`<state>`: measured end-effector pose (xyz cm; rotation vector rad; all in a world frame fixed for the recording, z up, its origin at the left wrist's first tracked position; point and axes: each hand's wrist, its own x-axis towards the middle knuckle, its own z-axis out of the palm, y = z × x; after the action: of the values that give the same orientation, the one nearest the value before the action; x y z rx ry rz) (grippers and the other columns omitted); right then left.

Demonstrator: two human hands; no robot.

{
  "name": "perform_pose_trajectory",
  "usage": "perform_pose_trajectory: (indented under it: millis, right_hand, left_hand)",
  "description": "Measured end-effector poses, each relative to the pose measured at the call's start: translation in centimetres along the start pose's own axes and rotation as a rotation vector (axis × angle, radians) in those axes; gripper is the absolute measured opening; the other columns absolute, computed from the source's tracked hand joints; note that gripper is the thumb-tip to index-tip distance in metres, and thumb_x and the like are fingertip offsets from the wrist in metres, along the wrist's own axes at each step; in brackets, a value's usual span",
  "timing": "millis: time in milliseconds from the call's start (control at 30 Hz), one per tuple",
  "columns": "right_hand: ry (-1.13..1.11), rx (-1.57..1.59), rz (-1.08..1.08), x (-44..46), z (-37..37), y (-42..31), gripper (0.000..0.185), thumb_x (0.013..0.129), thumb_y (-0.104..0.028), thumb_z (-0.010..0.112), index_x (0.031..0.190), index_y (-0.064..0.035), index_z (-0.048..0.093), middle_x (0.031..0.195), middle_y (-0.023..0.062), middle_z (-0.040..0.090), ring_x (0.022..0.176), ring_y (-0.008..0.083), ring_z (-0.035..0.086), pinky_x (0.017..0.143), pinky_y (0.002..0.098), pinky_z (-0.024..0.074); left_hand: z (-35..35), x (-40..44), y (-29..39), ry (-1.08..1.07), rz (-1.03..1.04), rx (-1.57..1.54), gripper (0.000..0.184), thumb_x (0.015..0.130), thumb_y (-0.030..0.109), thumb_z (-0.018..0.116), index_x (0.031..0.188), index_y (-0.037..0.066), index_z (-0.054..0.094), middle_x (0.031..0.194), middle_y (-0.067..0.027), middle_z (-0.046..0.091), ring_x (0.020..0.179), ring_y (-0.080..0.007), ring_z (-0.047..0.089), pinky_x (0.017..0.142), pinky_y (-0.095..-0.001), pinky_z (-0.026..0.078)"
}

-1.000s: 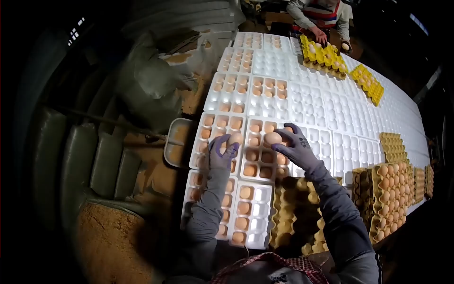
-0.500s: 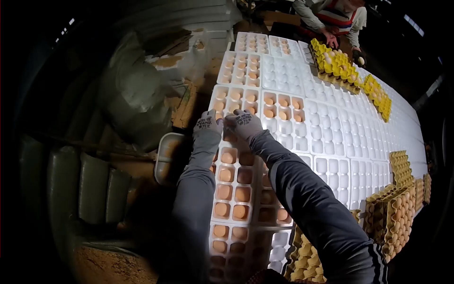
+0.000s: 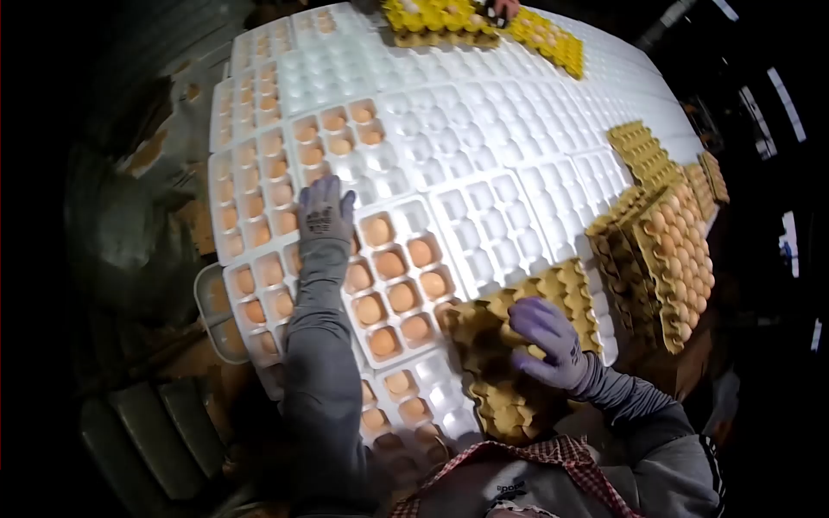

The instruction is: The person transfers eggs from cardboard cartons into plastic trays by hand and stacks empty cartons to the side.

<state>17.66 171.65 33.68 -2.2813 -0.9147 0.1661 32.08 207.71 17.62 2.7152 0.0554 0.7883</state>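
My left hand (image 3: 325, 216), in a pale printed glove, lies over the white foam egg trays with its fingers stretched out and thumb apart. Brown eggs (image 3: 313, 154) sit in the cups just beyond its fingertips. My right hand (image 3: 551, 345), also gloved, hovers over a brown pulp egg tray (image 3: 484, 324), fingers apart and loosely bent; I see nothing held in it. Between the hands, a white foam tray (image 3: 442, 321) carries several brown eggs (image 3: 401, 297), one per cup. The cups under my left palm are hidden.
Stacked pulp trays full of eggs (image 3: 678, 259) stand on the right. White foam trays (image 3: 492, 226) cover the table, many with bare cups. Yellow egg trays (image 3: 548, 41) lie at the far side, where another person's hand (image 3: 501, 10) shows. A plastic container (image 3: 205, 312) sits by the left edge.
My view has swung right and down. My hands, close together over the left tray before, are now apart: the right has come back to the pulp tray, the left rests over the trays.
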Motion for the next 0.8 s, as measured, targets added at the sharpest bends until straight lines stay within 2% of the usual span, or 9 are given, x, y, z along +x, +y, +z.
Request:
perform_pose_trajectory:
  millis: [100, 133, 233, 300, 333, 433, 533, 667, 800]
  right_hand:
    - [-0.404, -0.344, 0.055, -14.0, -1.8, -0.6, 0.061, 0.082, -0.033, 0.070, 0.139, -0.0224, 0.051, 0.144, 0.0140, 0.045, 0.131, 0.0378, 0.043, 0.107, 0.0601, 0.0330]
    - [-0.559, -0.527, 0.005, -17.4, -1.8, 0.8, 0.060, 0.082, -0.033, 0.066, 0.139, -0.0301, 0.048, 0.141, 0.0108, 0.046, 0.127, 0.0372, 0.045, 0.104, 0.0587, 0.0346]
    - [-0.332, -0.606, -0.244, -19.7, -1.7, 3.6, 0.055, 0.084, -0.022, 0.060, 0.137, -0.0303, 0.048, 0.134, 0.0018, 0.051, 0.111, 0.0219, 0.053, 0.094, 0.0426, 0.0436]
    - [-0.355, -0.624, -0.267, -18.8, -2.3, 2.9, 0.051, 0.087, -0.018, 0.055, 0.137, -0.0273, 0.049, 0.112, -0.0022, 0.057, 0.090, 0.0139, 0.056, 0.083, 0.0322, 0.0452]
    - [-0.254, -0.606, -0.305, -17.5, -3.3, 0.8, 0.050, 0.087, -0.017, 0.054, 0.136, -0.0265, 0.050, 0.109, -0.0030, 0.056, 0.089, 0.0124, 0.056, 0.080, 0.0296, 0.0447]
    - [-0.174, -0.563, -0.310, -14.3, -8.9, -3.7, 0.050, 0.086, -0.016, 0.054, 0.136, -0.0212, 0.051, 0.114, -0.0021, 0.054, 0.092, 0.0119, 0.055, 0.080, 0.0295, 0.0425]
    - [0.036, -0.692, -0.371, -11.8, -17.2, -3.0, 0.053, 0.085, -0.016, 0.057, 0.137, -0.0187, 0.049, 0.115, 0.0019, 0.054, 0.093, 0.0153, 0.054, 0.081, 0.0314, 0.0431]
    - [0.206, -0.975, -0.075, -11.5, -29.1, 4.5, 0.085, 0.066, -0.021, 0.081, 0.142, -0.0217, 0.043, 0.126, 0.0062, 0.054, 0.106, 0.0232, 0.056, 0.092, 0.0390, 0.0427]
    - [0.380, -0.935, 0.061, -13.7, -40.2, 18.6, 0.066, 0.070, -0.011, 0.077, 0.131, -0.0195, 0.055, 0.130, 0.0045, 0.056, 0.118, 0.0276, 0.054, 0.106, 0.0439, 0.0362]
  left_hand:
    - [0.2, 0.3, -0.9, -0.009, -0.007, -0.078, 0.034, 0.094, 0.027, 0.059, 0.118, 0.003, 0.063, 0.122, -0.0160, 0.063, 0.116, -0.0328, 0.057, 0.108, -0.0481, 0.037]
    - [0.2, 0.3, -0.9, -0.017, 0.002, -0.055, 0.033, 0.094, 0.026, 0.059, 0.118, 0.004, 0.063, 0.121, -0.0162, 0.063, 0.114, -0.0339, 0.057, 0.108, -0.0477, 0.037]
    - [1.4, 0.1, -2.4, 0.034, 0.093, -0.061, 0.036, 0.091, 0.021, 0.060, 0.123, 0.005, 0.062, 0.125, -0.0156, 0.062, 0.116, -0.0341, 0.056, 0.106, -0.0480, 0.038]
    - [1.0, 0.1, -2.7, -0.001, 0.043, 0.023, 0.047, 0.091, 0.019, 0.060, 0.136, 0.009, 0.053, 0.135, -0.0155, 0.055, 0.121, -0.0340, 0.053, 0.105, -0.0475, 0.038]
    - [-0.2, 0.3, -1.4, 0.035, -0.031, 0.006, 0.051, 0.090, 0.019, 0.060, 0.140, 0.010, 0.050, 0.137, -0.0165, 0.053, 0.124, -0.0349, 0.052, 0.104, -0.0473, 0.040]
    - [-3.7, 2.2, 1.1, 0.149, -0.008, -0.094, 0.044, 0.094, 0.019, 0.060, 0.136, 0.007, 0.054, 0.136, -0.0171, 0.054, 0.126, -0.0365, 0.050, 0.104, -0.0464, 0.040]
    - [-7.9, 3.3, 3.9, 0.125, -0.040, -0.354, 0.039, 0.096, 0.019, 0.058, 0.131, 0.003, 0.058, 0.133, -0.0164, 0.057, 0.124, -0.0332, 0.052, 0.104, -0.0421, 0.040]
    - [-12.2, -4.9, 16.2, 0.006, -0.188, -0.618, 0.041, 0.096, 0.015, 0.057, 0.133, -0.001, 0.055, 0.135, -0.0139, 0.055, 0.125, -0.0261, 0.052, 0.106, -0.0368, 0.039]
    - [-9.7, -17.3, 28.6, -0.021, -0.475, -0.669, 0.042, 0.092, 0.012, 0.058, 0.131, -0.001, 0.055, 0.134, -0.0149, 0.054, 0.126, -0.0277, 0.051, 0.106, -0.0367, 0.040]
